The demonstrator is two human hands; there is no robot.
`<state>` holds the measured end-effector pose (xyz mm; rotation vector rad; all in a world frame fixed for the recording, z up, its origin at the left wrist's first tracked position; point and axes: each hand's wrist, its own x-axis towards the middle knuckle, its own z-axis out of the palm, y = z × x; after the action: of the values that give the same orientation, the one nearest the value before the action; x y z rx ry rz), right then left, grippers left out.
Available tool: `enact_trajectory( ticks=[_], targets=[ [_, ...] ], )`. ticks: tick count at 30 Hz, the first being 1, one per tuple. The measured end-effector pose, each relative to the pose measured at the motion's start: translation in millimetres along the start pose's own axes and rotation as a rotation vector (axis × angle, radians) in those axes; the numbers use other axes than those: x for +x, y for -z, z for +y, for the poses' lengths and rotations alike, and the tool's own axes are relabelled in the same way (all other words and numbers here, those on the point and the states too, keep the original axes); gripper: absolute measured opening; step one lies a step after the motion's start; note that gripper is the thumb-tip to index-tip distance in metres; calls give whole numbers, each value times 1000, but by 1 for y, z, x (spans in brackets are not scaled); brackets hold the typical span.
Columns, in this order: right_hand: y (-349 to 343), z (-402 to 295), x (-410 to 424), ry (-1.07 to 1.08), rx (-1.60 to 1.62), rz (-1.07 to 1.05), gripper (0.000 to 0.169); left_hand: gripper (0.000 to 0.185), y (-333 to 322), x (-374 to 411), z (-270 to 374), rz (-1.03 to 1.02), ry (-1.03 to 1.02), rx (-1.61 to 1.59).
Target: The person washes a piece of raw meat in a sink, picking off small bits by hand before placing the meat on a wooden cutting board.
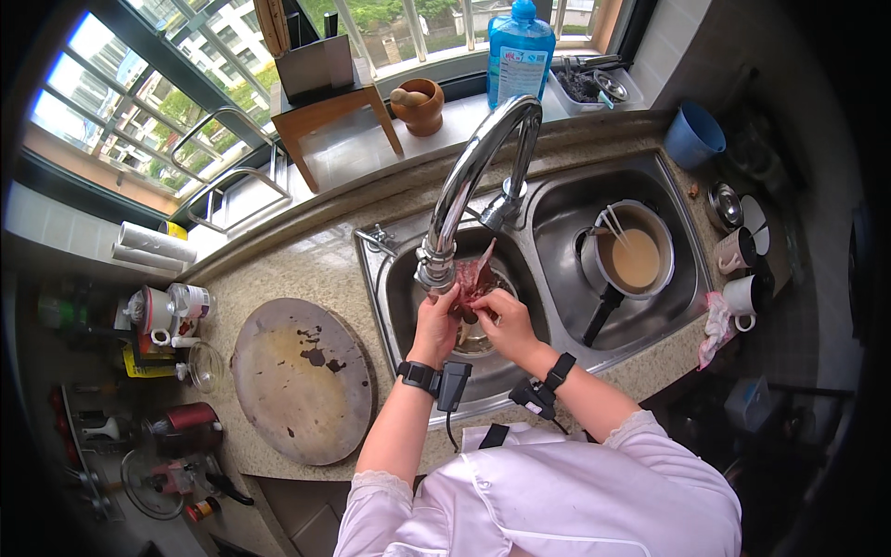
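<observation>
Over the left basin of the steel sink [402, 306], below the chrome faucet [468, 163], I hold a reddish piece of raw meat or fish [473, 277]. A pale, pointed end of it sticks up and away from me. My left hand [437, 326] grips it from the left, close to the faucet's spout. The fingers of my right hand [507, 322] pinch at its near right side. Beneath my hands, a round bowl [477, 346] sits in the basin, its contents largely hidden. I cannot tell whether water is running.
A pot [667, 261] of cloudy liquid with chopsticks stands in the right basin, its black handle [604, 315] towards me. A round cutting board [303, 390] lies left of the sink. Mugs [739, 296] line the right side. A blue detergent bottle [518, 59] stands behind the faucet.
</observation>
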<state>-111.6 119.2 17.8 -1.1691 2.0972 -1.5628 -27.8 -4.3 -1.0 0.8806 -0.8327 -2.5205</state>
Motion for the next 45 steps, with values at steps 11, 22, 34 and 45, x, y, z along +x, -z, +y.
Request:
enact_trajectory(
  ticks=[11,22,34,45],
  targets=[
    [-3,24,13,-526,563,-1,29,25,6,-13,17,21,35,63],
    [-34,14,22,-538,775,-240,22,39,31,-47,37,30,43,143],
    [1,19,6,-792,701,-269,16,16,34,-33,12,158,345,95],
    [-19,76,-18,-1003,348,-396,22,12,72,-63,33,307,108,782]
  ],
)
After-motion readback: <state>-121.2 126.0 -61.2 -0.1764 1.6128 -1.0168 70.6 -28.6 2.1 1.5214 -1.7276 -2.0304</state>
